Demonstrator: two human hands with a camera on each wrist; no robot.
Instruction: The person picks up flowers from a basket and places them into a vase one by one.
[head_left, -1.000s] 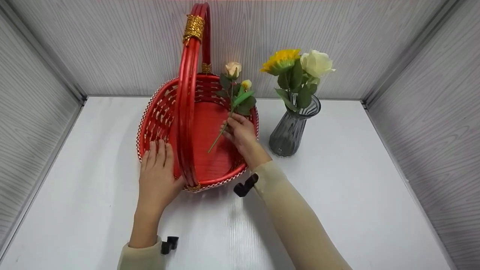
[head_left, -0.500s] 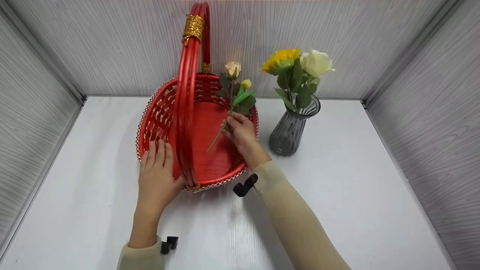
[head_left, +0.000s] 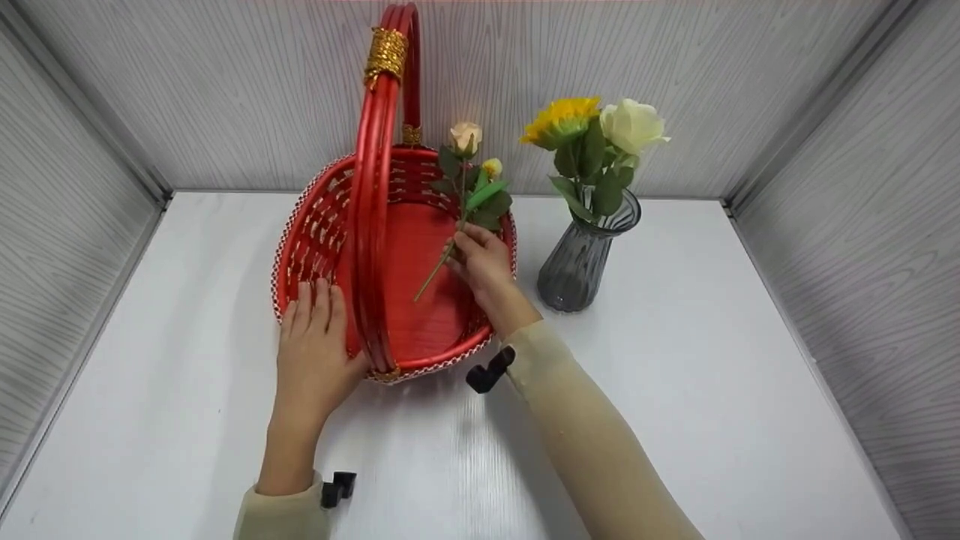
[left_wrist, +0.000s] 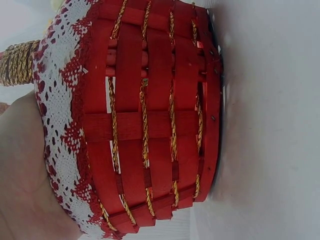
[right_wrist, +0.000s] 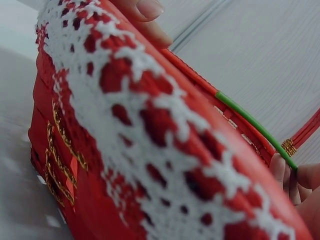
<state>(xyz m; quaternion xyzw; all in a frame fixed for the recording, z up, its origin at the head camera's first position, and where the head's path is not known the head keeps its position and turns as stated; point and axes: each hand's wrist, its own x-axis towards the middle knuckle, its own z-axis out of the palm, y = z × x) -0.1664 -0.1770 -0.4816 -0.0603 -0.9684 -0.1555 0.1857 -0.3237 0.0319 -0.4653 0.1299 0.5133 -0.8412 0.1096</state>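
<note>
My right hand [head_left: 484, 262] pinches the green stem of a pale peach rose [head_left: 466, 139] over the right side of a red woven basket [head_left: 420, 255]. The stem slants, its bare lower end pointing toward the basket's near left. A small yellow-white bud [head_left: 492, 168] with green leaves stands beside the rose; I cannot tell whether it shares that stem. My left hand [head_left: 315, 352] rests across the basket's near left rim, fingers straight. The left wrist view shows its palm against the white lace trim [left_wrist: 60, 100]. In the right wrist view, the stem [right_wrist: 255, 127] runs to the right fingers.
A tall red handle [head_left: 367, 225] with gold wrapping arches over the basket. To its right stands a grey glass vase [head_left: 574, 270] holding a yellow flower [head_left: 562, 124] and a white rose [head_left: 632, 126]. Grey wood-grain panels enclose the white table [head_left: 675, 390] on the back and both sides.
Almost nothing differs: the lower end of the rose's stem has shifted very slightly up and left. Both hands and the basket keep nearly the same places.
</note>
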